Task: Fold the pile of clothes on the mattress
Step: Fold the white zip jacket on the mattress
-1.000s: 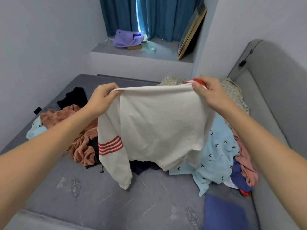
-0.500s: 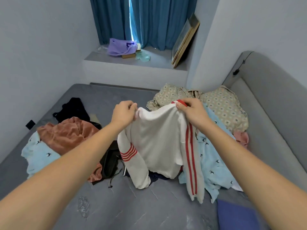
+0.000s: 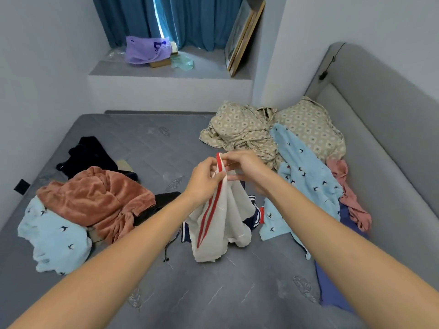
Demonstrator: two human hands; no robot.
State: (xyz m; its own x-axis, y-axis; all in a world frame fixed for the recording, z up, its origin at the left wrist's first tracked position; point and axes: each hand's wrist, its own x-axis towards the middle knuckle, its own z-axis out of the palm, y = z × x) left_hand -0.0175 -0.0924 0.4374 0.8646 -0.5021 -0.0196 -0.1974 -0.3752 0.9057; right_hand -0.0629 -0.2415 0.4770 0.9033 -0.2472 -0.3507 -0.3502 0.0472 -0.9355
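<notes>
Pinching the red-trimmed top edge of a white knit sweater with red stripes (image 3: 218, 217), both hands are working close together above the middle of the mattress. Left hand (image 3: 204, 179): thumb and fingers are curling round the bunched fabric just below the red trim. Right hand (image 3: 247, 169): fingertips are gripping the same edge from the other side, touching or nearly touching the left.

Sweater is hanging doubled lengthwise from the two grips, its lower end resting on the grey quilted mattress (image 3: 213, 293). Fabric is draping in loose vertical folds with no stiffness; judged soft, light, not slippery, not fragile. A two-point pinch is appearing sufficient to carry it. Judgement: best holds are at the shoulder seams or hem corners, where the knit is thicker; a hold mid-panel would likely let it sag and lose the fold line.

Outward from the garment: a navy item with white stripes (image 3: 249, 210) is lying just behind it. To the right, a light blue bird-print fleece (image 3: 306, 181) is lying over a beige diamond-patterned cloth (image 3: 242, 129). To the left, a rust-brown plush garment (image 3: 95, 198) is sitting on a second light blue bird-print piece (image 3: 54, 236), with a black garment (image 3: 88, 153) beyond. All are lying unfolded.
</notes>
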